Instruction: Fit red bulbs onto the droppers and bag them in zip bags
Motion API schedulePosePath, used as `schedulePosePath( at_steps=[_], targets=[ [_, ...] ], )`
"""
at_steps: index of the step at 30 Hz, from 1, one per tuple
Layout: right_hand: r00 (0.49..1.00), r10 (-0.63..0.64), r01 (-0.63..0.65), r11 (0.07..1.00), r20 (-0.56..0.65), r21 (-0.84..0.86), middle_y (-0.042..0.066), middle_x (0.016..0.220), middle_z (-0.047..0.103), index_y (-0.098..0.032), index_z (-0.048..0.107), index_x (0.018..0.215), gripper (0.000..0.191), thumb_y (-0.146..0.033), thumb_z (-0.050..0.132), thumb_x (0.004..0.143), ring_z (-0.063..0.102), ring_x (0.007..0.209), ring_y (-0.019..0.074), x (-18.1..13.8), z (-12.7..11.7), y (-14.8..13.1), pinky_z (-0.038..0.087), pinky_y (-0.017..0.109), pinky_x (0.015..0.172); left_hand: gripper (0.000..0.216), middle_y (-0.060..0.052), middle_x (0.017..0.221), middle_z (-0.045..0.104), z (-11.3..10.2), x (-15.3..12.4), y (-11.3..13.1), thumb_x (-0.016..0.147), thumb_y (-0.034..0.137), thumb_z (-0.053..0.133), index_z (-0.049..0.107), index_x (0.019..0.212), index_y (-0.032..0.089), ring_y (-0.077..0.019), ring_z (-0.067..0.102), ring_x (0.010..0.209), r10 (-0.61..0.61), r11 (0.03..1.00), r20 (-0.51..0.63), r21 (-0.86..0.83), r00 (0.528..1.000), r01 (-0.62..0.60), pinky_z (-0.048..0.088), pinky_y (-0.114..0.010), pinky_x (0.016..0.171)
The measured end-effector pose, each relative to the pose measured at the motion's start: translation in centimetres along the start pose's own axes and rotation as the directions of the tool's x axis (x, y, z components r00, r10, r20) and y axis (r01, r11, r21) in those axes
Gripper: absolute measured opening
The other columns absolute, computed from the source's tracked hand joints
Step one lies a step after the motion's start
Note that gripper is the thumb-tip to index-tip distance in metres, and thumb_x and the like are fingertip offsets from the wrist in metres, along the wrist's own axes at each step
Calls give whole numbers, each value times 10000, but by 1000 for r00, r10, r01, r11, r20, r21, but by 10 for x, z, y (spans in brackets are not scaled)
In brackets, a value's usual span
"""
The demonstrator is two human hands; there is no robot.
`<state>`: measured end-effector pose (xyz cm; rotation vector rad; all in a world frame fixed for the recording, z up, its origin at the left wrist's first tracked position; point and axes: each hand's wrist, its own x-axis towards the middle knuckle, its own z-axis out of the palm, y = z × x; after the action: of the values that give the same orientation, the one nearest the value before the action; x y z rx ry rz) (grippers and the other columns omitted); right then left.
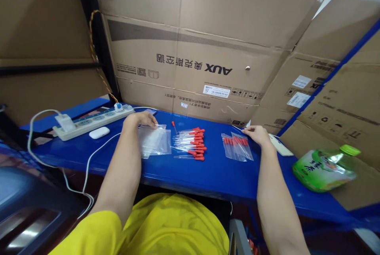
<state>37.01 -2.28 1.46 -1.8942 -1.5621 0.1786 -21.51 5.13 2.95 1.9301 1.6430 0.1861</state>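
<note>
My left hand (146, 119) is at the top edge of a loose stack of clear zip bags (156, 142), fingers closed on the edge of a bag. Right of the stack lies a pile of glass droppers (190, 144) with red rubber bulbs, their bulbs mostly pointing right. A single dropper (173, 125) lies apart behind the pile. My right hand (255, 133) is pinched just behind zip bags holding red-bulbed droppers (236, 146). A thin pale edge shows at its fingertips; what it belongs to, I cannot make out.
A power strip (97, 118) with plugs and white cables lies on the left of the blue table (213, 181), near a white earbud case (99, 132). On the right are a flat pale panel (280, 145) and a green-labelled bottle (325, 168). Cardboard (190, 49) walls the back.
</note>
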Motion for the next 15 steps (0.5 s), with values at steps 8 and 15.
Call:
schedulePosePath(
  at_steps=[8,15],
  targets=[
    [912,-386,397,916,-139,60,88,884,816,-221,816,944,298,-423,598,939,748,835,271,-19,43,-77,525,359,796,341,-35,802,761,3,-4,20,616,477,802,782,819,204,-216,648,804,201,969,-345,-68,917,-238,462,-288,737],
    [790,-601,600,718,-122,352,32,882,794,-241,750,1186,329,-484,631,999,700,721,208,-58,71,-185,525,316,717,343,-11,816,686,25,-11,89,732,473,823,664,799,177,-156,585,767,516,740,-550,-99,656,-665,444,-270,729]
  ],
)
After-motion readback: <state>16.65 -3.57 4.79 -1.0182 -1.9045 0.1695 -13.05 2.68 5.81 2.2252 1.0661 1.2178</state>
